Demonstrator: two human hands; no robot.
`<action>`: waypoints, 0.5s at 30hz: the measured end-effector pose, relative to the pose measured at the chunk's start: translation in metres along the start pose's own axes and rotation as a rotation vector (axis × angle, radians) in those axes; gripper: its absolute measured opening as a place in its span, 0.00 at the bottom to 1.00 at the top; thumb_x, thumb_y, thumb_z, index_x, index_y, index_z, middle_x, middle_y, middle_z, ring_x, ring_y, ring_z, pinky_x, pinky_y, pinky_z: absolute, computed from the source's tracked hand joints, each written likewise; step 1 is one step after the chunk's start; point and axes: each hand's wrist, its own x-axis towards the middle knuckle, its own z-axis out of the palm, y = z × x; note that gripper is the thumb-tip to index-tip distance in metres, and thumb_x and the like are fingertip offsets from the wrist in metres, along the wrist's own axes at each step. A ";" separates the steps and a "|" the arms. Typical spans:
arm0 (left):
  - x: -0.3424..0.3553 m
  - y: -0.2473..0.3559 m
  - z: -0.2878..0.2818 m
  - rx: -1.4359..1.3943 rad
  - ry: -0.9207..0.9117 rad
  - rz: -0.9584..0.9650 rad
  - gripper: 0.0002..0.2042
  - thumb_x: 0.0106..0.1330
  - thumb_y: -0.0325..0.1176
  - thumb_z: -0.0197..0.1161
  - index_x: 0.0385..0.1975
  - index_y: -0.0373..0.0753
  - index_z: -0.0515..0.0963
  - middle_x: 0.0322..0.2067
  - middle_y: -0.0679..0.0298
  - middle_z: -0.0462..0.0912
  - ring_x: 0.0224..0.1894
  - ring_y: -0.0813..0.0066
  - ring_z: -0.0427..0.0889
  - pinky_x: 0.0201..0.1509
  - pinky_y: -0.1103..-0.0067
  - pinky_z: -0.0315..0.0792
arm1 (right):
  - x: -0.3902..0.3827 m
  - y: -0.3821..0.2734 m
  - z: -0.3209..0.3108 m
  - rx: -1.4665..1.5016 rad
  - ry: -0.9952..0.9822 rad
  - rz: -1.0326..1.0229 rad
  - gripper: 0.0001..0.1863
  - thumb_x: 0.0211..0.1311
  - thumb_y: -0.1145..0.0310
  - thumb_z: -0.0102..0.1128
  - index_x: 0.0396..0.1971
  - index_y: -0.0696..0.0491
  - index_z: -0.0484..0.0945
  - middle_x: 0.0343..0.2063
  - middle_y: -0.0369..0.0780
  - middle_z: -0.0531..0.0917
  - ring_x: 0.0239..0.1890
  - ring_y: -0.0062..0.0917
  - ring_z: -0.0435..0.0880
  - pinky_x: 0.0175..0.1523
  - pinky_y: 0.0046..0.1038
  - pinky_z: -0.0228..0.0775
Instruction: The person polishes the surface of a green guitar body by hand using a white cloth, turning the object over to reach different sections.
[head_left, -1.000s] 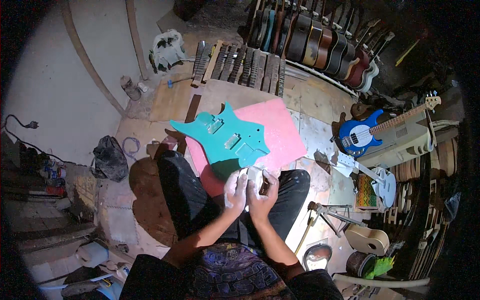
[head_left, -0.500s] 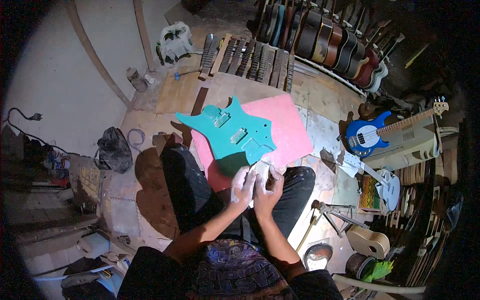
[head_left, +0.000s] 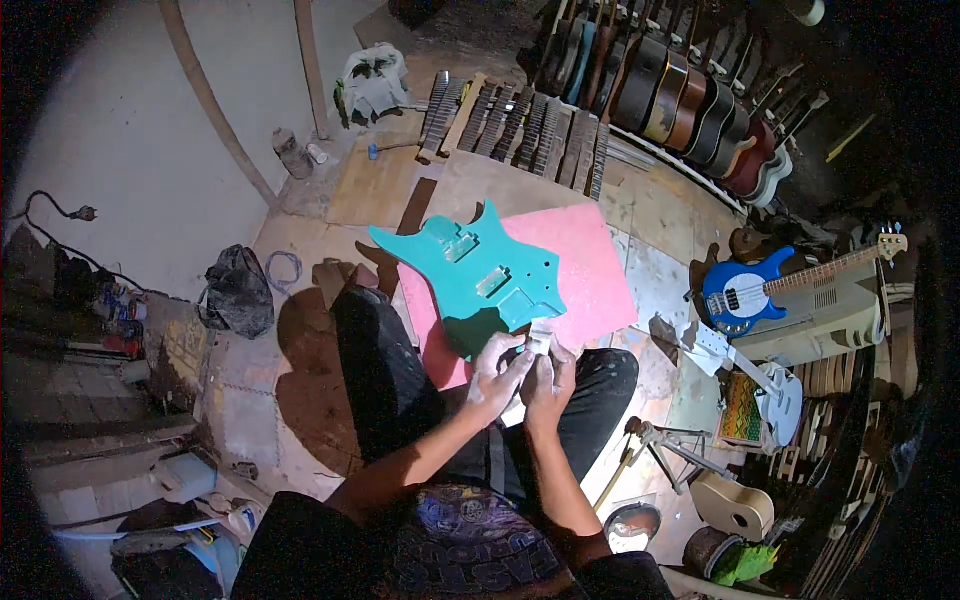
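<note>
A teal electric guitar body [head_left: 475, 265] with routed pickup cavities lies on a pink board [head_left: 595, 265] before my crossed legs. Just off its near edge, my left hand [head_left: 497, 375] and my right hand [head_left: 549, 383] come together, fingers dusted white. Between their fingertips they pinch a small, pale, folded-looking piece [head_left: 540, 337]; its material is hard to make out. Another white bit [head_left: 513, 412] shows below the hands. A dark shadow falls over the body's near left part.
Several fretted guitar necks [head_left: 515, 122] lie in a row beyond the board. Racked guitars [head_left: 670, 95] stand at the far right. A blue bass [head_left: 742, 290] leans on a pale case at right. A black bag [head_left: 237, 292] sits left, a metal stand [head_left: 655, 445] near my right knee.
The whole view has shifted slightly. My fingers have turned the pale piece, which now looks narrower and more upright between them. The guitar body stays in place on the board.
</note>
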 end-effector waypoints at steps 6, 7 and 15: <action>0.029 -0.004 -0.027 -0.240 -0.062 -0.300 0.15 0.60 0.31 0.74 0.39 0.38 0.73 0.37 0.67 0.75 0.43 0.77 0.75 0.50 0.77 0.71 | 0.007 0.002 0.000 -0.149 -0.237 0.035 0.33 0.56 0.74 0.73 0.62 0.59 0.69 0.58 0.45 0.75 0.60 0.30 0.75 0.66 0.33 0.65; 0.031 -0.004 -0.030 -0.270 -0.082 -0.319 0.15 0.60 0.31 0.74 0.38 0.38 0.73 0.38 0.67 0.75 0.43 0.78 0.75 0.50 0.77 0.71 | 0.009 0.000 0.002 -0.118 -0.250 0.068 0.33 0.56 0.75 0.73 0.62 0.59 0.69 0.56 0.44 0.76 0.59 0.29 0.76 0.65 0.32 0.66; 0.058 -0.022 -0.049 -0.081 -0.153 -0.452 0.14 0.65 0.39 0.71 0.42 0.42 0.75 0.43 0.67 0.79 0.44 0.78 0.76 0.47 0.79 0.70 | 0.035 0.022 -0.011 0.040 -0.274 0.345 0.26 0.60 0.76 0.70 0.59 0.60 0.74 0.49 0.38 0.81 0.51 0.23 0.80 0.59 0.27 0.71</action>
